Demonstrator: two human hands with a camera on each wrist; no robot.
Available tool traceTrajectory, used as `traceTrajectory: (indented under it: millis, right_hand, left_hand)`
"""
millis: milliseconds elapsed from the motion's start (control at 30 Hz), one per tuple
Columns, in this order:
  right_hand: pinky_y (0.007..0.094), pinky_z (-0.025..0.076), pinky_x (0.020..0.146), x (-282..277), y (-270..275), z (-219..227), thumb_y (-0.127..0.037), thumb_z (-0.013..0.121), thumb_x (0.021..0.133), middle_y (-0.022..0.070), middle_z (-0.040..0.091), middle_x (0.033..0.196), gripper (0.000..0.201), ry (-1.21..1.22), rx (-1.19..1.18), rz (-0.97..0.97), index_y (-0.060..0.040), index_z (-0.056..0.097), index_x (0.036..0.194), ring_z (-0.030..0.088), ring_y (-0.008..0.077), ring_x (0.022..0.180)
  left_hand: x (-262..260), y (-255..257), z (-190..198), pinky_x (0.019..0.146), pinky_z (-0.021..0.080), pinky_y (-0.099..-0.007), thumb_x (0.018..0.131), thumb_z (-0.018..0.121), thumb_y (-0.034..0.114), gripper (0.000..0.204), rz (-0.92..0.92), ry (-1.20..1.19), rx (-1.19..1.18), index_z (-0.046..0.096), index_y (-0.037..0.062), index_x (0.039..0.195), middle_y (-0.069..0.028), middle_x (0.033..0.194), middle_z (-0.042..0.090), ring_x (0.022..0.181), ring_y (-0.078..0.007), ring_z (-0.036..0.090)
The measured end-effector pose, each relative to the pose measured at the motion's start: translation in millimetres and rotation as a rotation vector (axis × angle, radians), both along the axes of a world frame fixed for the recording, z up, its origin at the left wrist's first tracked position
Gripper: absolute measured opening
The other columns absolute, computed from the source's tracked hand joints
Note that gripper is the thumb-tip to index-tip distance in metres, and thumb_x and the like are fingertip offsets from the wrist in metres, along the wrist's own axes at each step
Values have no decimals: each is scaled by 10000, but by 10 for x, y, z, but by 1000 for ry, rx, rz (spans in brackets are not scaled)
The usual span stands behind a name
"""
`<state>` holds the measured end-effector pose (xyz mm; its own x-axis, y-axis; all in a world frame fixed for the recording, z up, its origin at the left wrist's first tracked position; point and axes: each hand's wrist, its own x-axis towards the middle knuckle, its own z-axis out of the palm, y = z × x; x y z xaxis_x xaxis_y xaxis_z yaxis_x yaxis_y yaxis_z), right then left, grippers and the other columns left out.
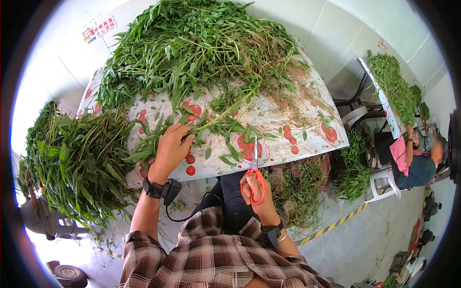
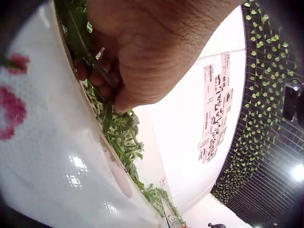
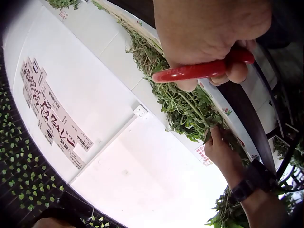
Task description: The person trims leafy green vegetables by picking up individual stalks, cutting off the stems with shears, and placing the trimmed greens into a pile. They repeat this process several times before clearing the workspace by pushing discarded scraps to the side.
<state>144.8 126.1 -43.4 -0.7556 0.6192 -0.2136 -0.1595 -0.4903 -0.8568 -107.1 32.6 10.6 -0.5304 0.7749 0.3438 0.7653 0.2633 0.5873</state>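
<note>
My left hand (image 1: 174, 146) pinches a leafy green stalk (image 1: 225, 113) low over the table's front half. The stalk slants from my fingers up toward the right, its far end meeting the big pile. In the left wrist view, leaves (image 2: 105, 116) poke out between the curled thumb and fingers. At the front edge, my right hand (image 1: 259, 197) grips scissors (image 1: 256, 158) by their red handles, the blades pointing away from me. One red handle loop (image 3: 190, 72) shows under the hand in the right wrist view.
A large heap of leafy plants (image 1: 187, 53) covers the back of the cherry-print table (image 1: 307, 129). More bundles (image 1: 81, 158) stand at the left. Cut greens (image 1: 300, 187) lie below the front edge. At the right, a person (image 1: 418, 161) sits beside another plant-covered table (image 1: 384, 103).
</note>
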Motion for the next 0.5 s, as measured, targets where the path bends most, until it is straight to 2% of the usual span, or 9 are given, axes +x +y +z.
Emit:
traceTrajectory:
  millis: [133, 200, 500]
  right_hand:
    - [221, 314, 393, 33, -49, 10, -314, 539, 971, -17, 442, 567, 332, -10, 7, -5, 8, 557, 891, 397, 76, 423]
    - [223, 314, 393, 35, -52, 9, -313, 538, 972, -16, 441, 566, 331, -11, 6, -9, 8, 557, 890, 397, 78, 421]
    - [220, 320, 386, -3, 0, -7, -306, 537, 971, -14, 439, 564, 328, 5, 5, 0, 13, 552, 896, 397, 77, 419]
  left_hand:
    - [3, -41, -59, 722, 452, -376, 831, 638, 88, 212, -4, 10, 24, 619, -40, 999, -175, 887, 583, 819, -352, 572]
    - [16, -37, -27, 724, 462, -417, 825, 646, 101, 205, 20, -18, 5, 638, -15, 993, -168, 899, 601, 844, -372, 572]
    - [8, -4, 2, 714, 462, -413, 826, 651, 110, 191, 33, -10, 13, 636, -10, 974, -162, 885, 600, 827, -368, 576]
